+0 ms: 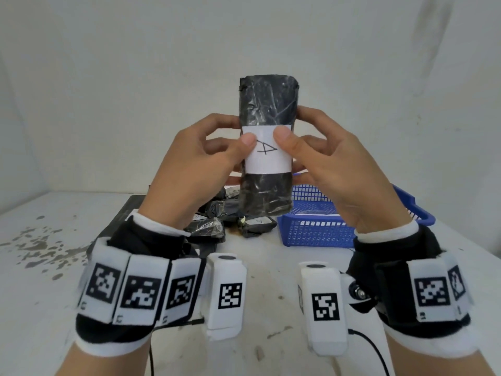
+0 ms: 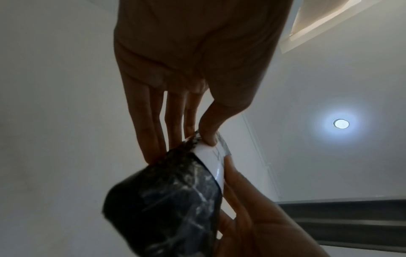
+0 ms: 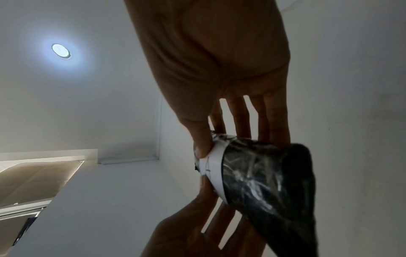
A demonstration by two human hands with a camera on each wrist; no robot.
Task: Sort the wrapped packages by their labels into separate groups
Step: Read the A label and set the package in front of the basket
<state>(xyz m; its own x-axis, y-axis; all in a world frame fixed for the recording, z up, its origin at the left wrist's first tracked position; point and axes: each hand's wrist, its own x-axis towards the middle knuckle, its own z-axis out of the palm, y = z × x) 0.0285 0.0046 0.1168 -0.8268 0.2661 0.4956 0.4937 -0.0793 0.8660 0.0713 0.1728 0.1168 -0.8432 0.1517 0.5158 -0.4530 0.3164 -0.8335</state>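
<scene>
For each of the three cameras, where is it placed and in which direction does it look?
Head: worn on the head, looks forward and down at the wrapped package, blue basket and table; shows both forearms, left hand, right hand.
Left wrist: looks up along the fingers toward the ceiling.
Right wrist: the same, mirrored.
Shared: all see the package's white label.

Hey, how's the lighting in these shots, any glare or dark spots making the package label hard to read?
Head view: even, soft light; the white label on the black package reads clearly, between left hand and right hand. Left wrist view: backlit, a ceiling lamp flares, hand and wrap go dark. Right wrist view: same glare, label seen edge-on, unreadable.
</scene>
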